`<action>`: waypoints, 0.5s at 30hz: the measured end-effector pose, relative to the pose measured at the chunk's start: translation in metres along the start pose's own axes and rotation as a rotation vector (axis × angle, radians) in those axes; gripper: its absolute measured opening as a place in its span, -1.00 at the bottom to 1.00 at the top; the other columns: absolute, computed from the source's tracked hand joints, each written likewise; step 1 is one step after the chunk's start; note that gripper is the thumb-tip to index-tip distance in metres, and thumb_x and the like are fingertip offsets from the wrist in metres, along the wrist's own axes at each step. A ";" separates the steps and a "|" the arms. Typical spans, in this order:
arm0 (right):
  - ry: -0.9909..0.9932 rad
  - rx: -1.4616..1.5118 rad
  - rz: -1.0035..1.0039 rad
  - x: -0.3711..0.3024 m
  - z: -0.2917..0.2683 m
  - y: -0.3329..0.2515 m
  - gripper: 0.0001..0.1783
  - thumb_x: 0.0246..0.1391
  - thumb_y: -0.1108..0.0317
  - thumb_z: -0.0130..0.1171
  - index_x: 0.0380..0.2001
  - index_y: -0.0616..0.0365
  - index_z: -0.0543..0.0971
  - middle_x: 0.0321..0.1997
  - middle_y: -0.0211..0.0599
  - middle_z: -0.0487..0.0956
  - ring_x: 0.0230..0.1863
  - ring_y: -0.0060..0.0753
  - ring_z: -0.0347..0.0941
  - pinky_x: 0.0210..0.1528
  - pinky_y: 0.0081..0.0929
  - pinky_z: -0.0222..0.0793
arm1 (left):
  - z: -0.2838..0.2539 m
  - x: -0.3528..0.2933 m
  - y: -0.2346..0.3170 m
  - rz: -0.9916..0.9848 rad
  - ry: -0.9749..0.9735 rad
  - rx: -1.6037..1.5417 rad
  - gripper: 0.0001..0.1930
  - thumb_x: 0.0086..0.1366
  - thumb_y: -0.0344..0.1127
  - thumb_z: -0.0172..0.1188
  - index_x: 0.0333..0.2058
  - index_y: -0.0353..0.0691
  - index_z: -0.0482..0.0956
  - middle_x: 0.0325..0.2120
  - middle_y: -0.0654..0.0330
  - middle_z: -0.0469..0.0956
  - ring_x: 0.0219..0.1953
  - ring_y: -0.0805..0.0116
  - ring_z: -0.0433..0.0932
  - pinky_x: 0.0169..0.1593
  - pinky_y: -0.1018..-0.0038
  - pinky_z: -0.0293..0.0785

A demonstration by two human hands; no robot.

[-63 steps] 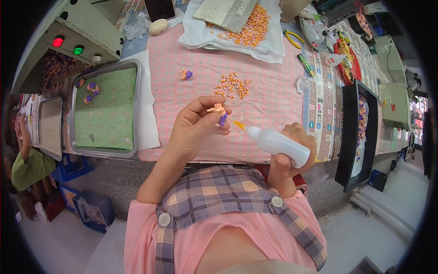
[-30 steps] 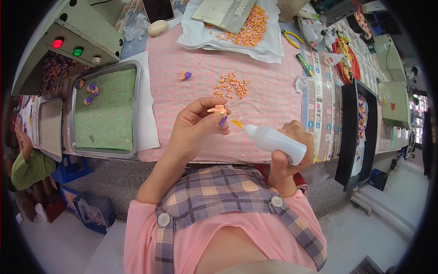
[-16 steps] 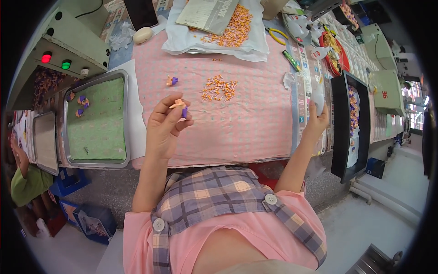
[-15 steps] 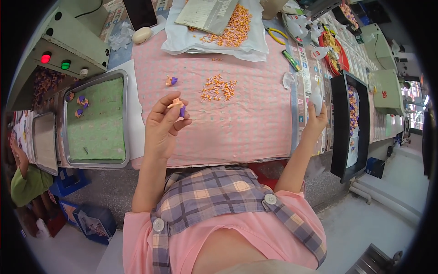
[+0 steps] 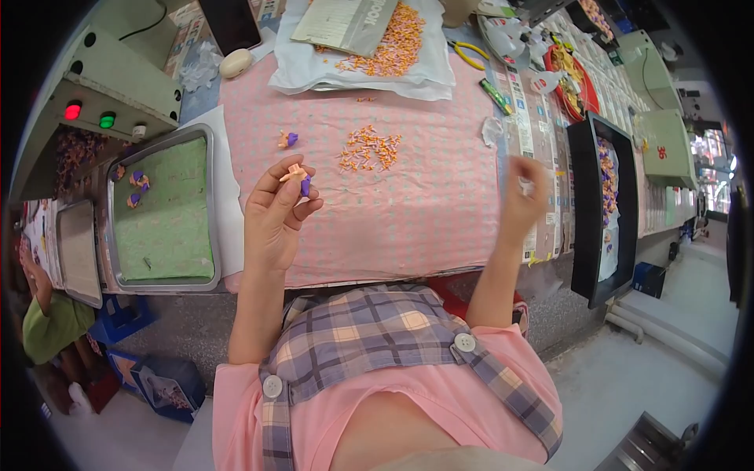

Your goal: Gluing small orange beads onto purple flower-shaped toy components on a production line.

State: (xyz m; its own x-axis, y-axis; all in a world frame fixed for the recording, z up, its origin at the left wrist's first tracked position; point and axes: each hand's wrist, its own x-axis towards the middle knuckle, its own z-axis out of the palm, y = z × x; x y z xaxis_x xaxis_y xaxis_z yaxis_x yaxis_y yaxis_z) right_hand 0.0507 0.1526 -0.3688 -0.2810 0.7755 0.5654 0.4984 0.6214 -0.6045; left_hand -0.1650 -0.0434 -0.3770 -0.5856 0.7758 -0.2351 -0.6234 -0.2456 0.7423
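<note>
Between the thumb and fingers of my left hand [image 5: 275, 208] is a small peach-and-purple toy figure [image 5: 297, 179], held above the pink patterned cloth [image 5: 377, 235]. A similar small figure [image 5: 288, 140] lies on the cloth just beyond that hand. To its right is a loose pile of tiny orange-and-white pieces [image 5: 369, 149]. My right hand [image 5: 525, 192] is over the cloth's right edge, its fingers curled and smeared by motion. A bit of white shows at this hand, but what it is, and whether it is gripped, cannot be made out.
At left, a metal tray [image 5: 214, 228] with green lining bears several figures, beside a machine box [image 5: 118, 94] with lit buttons. A white bag [image 5: 330, 82] of orange pieces lies at the back. To the right stand a black bin [image 5: 585, 259] and a red basket [image 5: 585, 78].
My right hand has moved slightly left; the white bottle upright in it before no longer shows clearly. My left hand, still pinching the figure, has shifted slightly left in view.
</note>
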 end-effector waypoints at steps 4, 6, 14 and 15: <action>-0.501 0.175 0.014 -0.011 0.064 -0.018 -0.90 -0.28 0.44 0.14 -0.59 0.22 0.48 -0.60 -0.33 0.41 -0.52 -0.47 0.31 -0.44 -0.59 0.22 | 0.007 -0.004 0.001 0.011 0.002 -0.003 -0.67 0.10 -0.40 0.01 -0.13 -0.31 0.28 -0.34 0.16 0.41 -0.44 0.52 0.46 -0.35 0.60 0.48; -0.543 0.115 -0.001 -0.015 0.080 -0.021 -0.90 -0.31 0.43 0.15 -0.62 0.22 0.48 -0.62 -0.32 0.39 -0.54 -0.44 0.29 -0.46 -0.58 0.21 | 0.005 -0.007 0.003 0.015 0.014 -0.006 -0.67 0.10 -0.41 0.01 -0.12 -0.31 0.27 -0.34 0.16 0.41 -0.44 0.53 0.45 -0.34 0.61 0.48; -0.615 0.004 -0.067 -0.012 0.087 -0.023 -0.88 -0.34 0.41 0.18 -0.65 0.22 0.48 -0.65 -0.33 0.41 -0.55 -0.47 0.32 -0.49 -0.60 0.22 | -0.002 -0.009 -0.002 -0.023 0.015 -0.011 -0.69 0.09 -0.42 0.02 -0.15 -0.32 0.31 -0.33 0.16 0.41 -0.44 0.53 0.45 -0.34 0.60 0.48; -0.616 0.158 0.089 -0.013 0.082 -0.024 -0.88 -0.33 0.42 0.18 -0.65 0.23 0.48 -0.64 -0.33 0.43 -0.55 -0.50 0.34 -0.49 -0.62 0.23 | -0.001 -0.008 -0.003 -0.040 0.006 -0.006 -0.70 0.09 -0.42 0.02 -0.16 -0.31 0.32 -0.33 0.17 0.42 -0.44 0.52 0.45 -0.34 0.59 0.48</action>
State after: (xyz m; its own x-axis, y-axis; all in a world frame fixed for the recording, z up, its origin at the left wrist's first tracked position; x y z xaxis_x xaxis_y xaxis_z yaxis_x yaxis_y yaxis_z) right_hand -0.0244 0.1369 -0.4075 -0.6871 0.7179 0.1120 0.4278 0.5244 -0.7362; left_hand -0.1586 -0.0497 -0.3784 -0.5635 0.7812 -0.2685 -0.6494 -0.2181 0.7285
